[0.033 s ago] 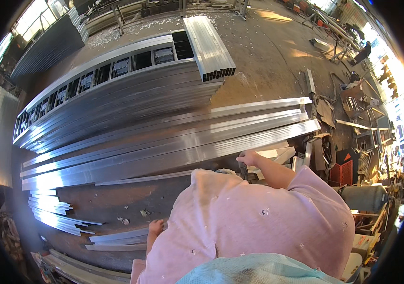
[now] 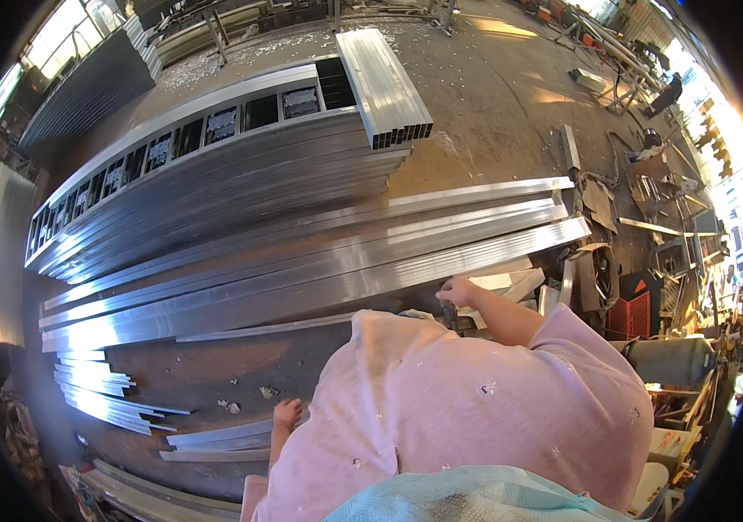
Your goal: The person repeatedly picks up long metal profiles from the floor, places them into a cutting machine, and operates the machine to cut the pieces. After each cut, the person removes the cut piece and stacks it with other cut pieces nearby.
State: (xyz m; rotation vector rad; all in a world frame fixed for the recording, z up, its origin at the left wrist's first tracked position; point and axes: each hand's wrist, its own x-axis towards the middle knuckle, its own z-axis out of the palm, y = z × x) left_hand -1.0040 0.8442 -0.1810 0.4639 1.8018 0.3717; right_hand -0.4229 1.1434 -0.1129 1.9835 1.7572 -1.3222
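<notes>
Head view: right hand (image 2: pixel 459 293) curled around what looks like a dark handle (image 2: pixel 449 314); the left hand's (image 2: pixel 286 411) grip cannot be told. Metal bars (image 2: pixel 476 251) lie in rows just beyond the right grip; how much work remains is unclear.

The pink shirt (image 2: pixel 493 409) hides the lower part of the dark object (image 2: pixel 449 317) at the right grip (image 2: pixel 458 292), so its kind cannot be told; the left grip's (image 2: pixel 287 412) fingers are too small to read. The shirt also covers the right ends of the metal strips (image 2: pixel 224 438) on the floor (image 2: pixel 215 365). The picture's lower edge cuts off the teal fabric (image 2: pixel 476 494), and clutter (image 2: pixel 728 335) along the floor's right edge blurs together
</notes>
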